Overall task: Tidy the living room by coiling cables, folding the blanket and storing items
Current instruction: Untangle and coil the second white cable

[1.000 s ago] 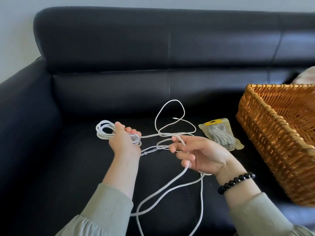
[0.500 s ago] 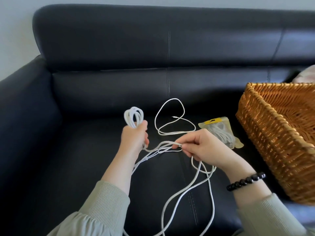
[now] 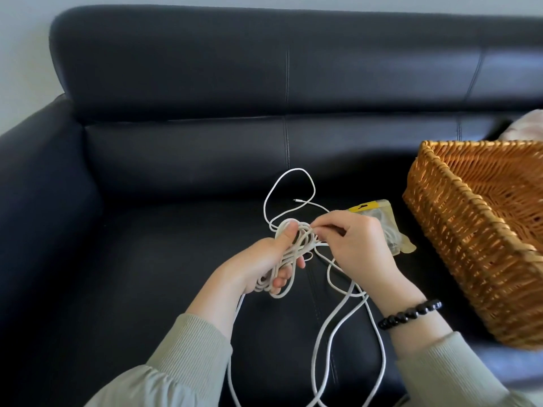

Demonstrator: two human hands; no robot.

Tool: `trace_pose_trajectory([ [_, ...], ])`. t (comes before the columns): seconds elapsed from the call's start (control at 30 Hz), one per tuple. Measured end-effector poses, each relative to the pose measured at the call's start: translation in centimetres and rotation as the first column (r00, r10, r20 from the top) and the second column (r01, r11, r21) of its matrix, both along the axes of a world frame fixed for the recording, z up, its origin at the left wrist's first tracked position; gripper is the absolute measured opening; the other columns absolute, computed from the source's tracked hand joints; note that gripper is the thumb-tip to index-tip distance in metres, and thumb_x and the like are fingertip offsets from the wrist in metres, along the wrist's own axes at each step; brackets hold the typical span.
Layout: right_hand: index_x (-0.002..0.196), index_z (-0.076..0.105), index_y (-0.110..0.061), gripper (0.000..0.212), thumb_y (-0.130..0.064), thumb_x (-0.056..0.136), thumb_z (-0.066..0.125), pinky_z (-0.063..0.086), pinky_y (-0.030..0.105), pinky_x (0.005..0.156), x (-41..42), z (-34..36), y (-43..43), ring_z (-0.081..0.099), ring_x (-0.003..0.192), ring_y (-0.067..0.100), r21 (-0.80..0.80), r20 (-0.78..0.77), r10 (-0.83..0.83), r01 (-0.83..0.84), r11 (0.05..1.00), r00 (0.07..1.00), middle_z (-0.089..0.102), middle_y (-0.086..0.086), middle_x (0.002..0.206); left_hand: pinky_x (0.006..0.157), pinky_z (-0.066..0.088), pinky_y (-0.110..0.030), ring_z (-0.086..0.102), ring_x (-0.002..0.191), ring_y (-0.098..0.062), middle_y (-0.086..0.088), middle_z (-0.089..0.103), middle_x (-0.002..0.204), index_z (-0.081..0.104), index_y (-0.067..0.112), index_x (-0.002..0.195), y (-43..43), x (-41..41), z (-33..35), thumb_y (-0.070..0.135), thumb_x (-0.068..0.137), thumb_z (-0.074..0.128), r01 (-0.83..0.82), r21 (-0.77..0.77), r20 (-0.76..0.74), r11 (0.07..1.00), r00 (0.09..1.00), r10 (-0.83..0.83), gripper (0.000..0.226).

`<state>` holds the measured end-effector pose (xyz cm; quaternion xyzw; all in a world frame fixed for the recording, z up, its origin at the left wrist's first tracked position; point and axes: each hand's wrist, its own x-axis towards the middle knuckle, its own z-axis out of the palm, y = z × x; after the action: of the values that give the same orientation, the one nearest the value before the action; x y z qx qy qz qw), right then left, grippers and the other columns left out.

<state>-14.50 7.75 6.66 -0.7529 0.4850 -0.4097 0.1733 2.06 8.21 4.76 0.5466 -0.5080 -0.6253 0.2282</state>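
Observation:
A long white cable (image 3: 332, 324) lies in loose loops over the black sofa seat. My left hand (image 3: 264, 259) grips a coil of several turns of it, thumb on top of the bundle. My right hand (image 3: 352, 245) pinches a strand of the same cable right beside the coil's top. The cable's free end with its small plug (image 3: 296, 200) rests on the seat behind my hands. More slack trails down toward the bottom edge of the view.
A clear pouch with a yellow top (image 3: 385, 221) holding another white cable lies just right of my right hand. A wicker basket (image 3: 458, 239) stands on the seat at the right. A pale fabric item (image 3: 526, 127) shows behind it. The sofa backrest (image 3: 264, 69) rises behind.
My left hand has turned and come to the right with the coil, which now lies across its palm. My right hand has risen to meet it, bringing a strand onto the coil.

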Motion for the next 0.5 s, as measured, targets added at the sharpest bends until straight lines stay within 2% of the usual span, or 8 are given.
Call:
trace_pose_trajectory([
  [0.07,0.081,0.073,-0.011,0.01,-0.003,0.082,0.068,0.048,0.015,0.068,0.07,0.09,0.09,0.061,0.069,0.004,-0.063,-0.003,-0.028,0.028,0.998,1.0,0.062,-0.013,0.07,0.047,0.041,-0.022,0.039,0.041,-0.011,0.0,0.041,0.05,0.06,0.006,0.092,0.12,0.18,0.2,0.075,0.078,0.033,0.069,0.009,-0.046,0.998,0.997,-0.069,0.075],
  [0.1,0.079,0.073,-0.012,0.009,-0.004,0.081,0.069,0.048,0.014,0.066,0.06,0.2,0.12,0.061,0.068,0.004,-0.069,0.01,-0.039,0.039,0.997,0.999,0.062,-0.014,0.069,0.048,0.04,-0.021,0.039,0.042,-0.01,0.001,0.041,0.051,0.06,0.007,0.093,0.17,0.23,0.2,0.075,0.073,0.039,0.114,0.001,-0.012,0.993,0.993,-0.114,0.074],
  [0.2,0.071,0.07,-0.016,0.013,-0.006,0.078,0.073,0.049,0.014,0.064,0.18,0.46,0.24,0.061,0.073,0.002,0.003,0.048,-0.062,0.062,0.998,0.997,0.063,-0.015,0.065,0.051,0.041,-0.021,0.043,0.045,-0.011,-0.001,0.047,0.053,0.06,0.001,0.09,0.01,0.27,-0.38,0.066,0.074,0.064,0.204,0.011,0.219,0.979,0.955,-0.202,0.066],
  [0.27,0.069,0.069,-0.018,0.016,-0.005,0.078,0.072,0.049,0.015,0.065,0.41,0.45,0.33,0.061,0.075,0.001,0.036,0.053,-0.06,0.059,0.998,0.997,0.063,-0.015,0.065,0.049,0.04,-0.021,0.043,0.044,-0.012,-0.004,0.049,0.057,0.056,0.006,0.084,-0.07,0.03,-0.64,0.049,0.078,0.073,0.227,0.037,0.286,0.973,0.931,-0.228,0.047],
  [0.37,0.069,0.069,-0.017,0.016,-0.004,0.078,0.072,0.049,0.015,0.065,0.67,0.4,0.43,0.061,0.077,0.001,0.032,0.058,-0.051,0.049,0.998,0.997,0.062,-0.017,0.065,0.044,0.037,-0.02,0.04,0.04,-0.01,-0.005,0.048,0.058,0.054,0.01,0.084,0.08,-0.53,-0.41,0.031,0.08,0.077,0.269,0.063,0.279,0.961,0.92,-0.276,0.031],
  [0.5,0.07,0.068,-0.018,0.014,-0.008,0.079,0.072,0.047,0.014,0.065,0.69,0.11,0.19,0.059,0.076,-0.001,0.08,0.014,-0.053,0.052,0.995,0.998,0.061,-0.015,0.065,0.049,0.038,-0.023,0.041,0.043,-0.012,-0.01,0.051,0.068,0.063,0.014,0.08,0.34,-0.32,-0.39,0.022,0.082,0.072,0.35,0.005,0.34,0.937,0.88,-0.331,0.012],
])
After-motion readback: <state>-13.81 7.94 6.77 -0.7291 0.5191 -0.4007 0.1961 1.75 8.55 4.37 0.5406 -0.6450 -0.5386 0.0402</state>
